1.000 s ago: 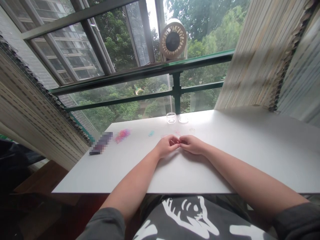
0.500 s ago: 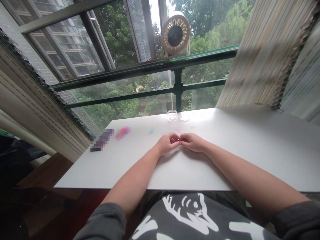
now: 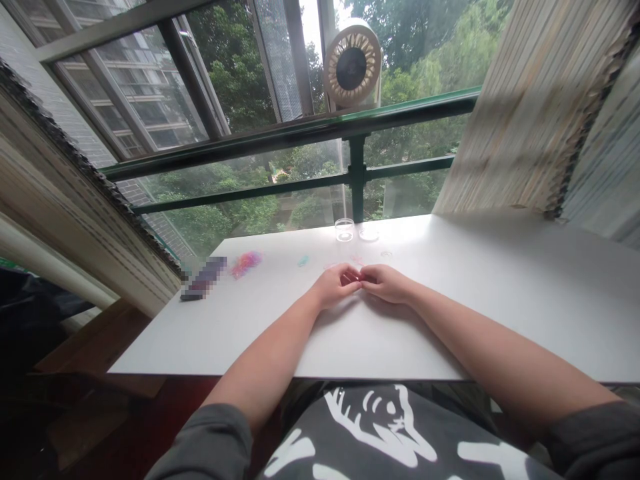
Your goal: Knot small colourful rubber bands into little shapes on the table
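Pink pieces [image 3: 357,259] beyond fingers [image 3: 371,273], axes unclear

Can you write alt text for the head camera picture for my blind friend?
A person's left hand and right hand meet fingertip to fingertip over a white table; anything held there is too small to tell. Farther back are pink bits, a multicoloured pile, a clear round container and, by the window, a fan.

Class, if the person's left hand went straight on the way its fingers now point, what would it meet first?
Most likely the right hand, which lies directly ahead of the left hand; whether the two touch, or pinch something tiny between them, is unclear.
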`<state>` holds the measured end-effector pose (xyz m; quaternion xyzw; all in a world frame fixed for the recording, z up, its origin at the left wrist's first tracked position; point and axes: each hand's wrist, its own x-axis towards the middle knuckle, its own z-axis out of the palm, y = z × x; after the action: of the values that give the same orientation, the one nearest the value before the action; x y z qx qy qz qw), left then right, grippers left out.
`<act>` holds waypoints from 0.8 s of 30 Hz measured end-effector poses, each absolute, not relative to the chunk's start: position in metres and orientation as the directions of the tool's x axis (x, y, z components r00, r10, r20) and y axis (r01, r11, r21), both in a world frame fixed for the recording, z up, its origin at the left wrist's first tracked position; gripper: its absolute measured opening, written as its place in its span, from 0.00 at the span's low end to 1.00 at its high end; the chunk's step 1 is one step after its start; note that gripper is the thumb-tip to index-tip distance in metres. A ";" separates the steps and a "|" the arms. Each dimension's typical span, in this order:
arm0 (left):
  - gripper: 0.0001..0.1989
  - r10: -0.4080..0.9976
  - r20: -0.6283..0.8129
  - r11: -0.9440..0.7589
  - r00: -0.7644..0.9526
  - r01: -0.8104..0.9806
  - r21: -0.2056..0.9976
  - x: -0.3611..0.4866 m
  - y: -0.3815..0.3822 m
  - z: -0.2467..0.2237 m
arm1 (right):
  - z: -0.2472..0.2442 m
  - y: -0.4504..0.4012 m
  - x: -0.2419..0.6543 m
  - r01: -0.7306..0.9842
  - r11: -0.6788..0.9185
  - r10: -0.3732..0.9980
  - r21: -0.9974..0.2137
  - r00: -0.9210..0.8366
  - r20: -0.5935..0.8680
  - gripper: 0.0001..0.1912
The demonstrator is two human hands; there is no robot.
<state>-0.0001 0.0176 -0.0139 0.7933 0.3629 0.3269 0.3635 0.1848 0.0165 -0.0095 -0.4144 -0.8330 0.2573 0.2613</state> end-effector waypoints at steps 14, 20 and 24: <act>0.12 0.811 0.224 -0.452 0.541 0.335 0.827 0.001 0.018 -0.013 | -0.008 0.015 0.185 0.564 0.514 0.832 -0.646 -0.513 0.213 0.06; 0.12 0.811 0.223 -0.450 0.541 0.333 0.828 0.000 0.018 -0.014 | -0.008 0.015 0.185 0.569 0.512 0.832 -0.643 -0.515 0.207 0.06; 0.12 0.813 0.216 -0.444 0.541 0.336 0.831 0.001 0.018 -0.014 | -0.008 0.015 0.185 0.569 0.511 0.832 -0.644 -0.515 0.205 0.06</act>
<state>0.0005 0.0177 -0.0136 0.7903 0.3635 0.3120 0.3820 0.1848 0.0150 -0.0075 -0.4215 -0.8312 0.2584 0.2545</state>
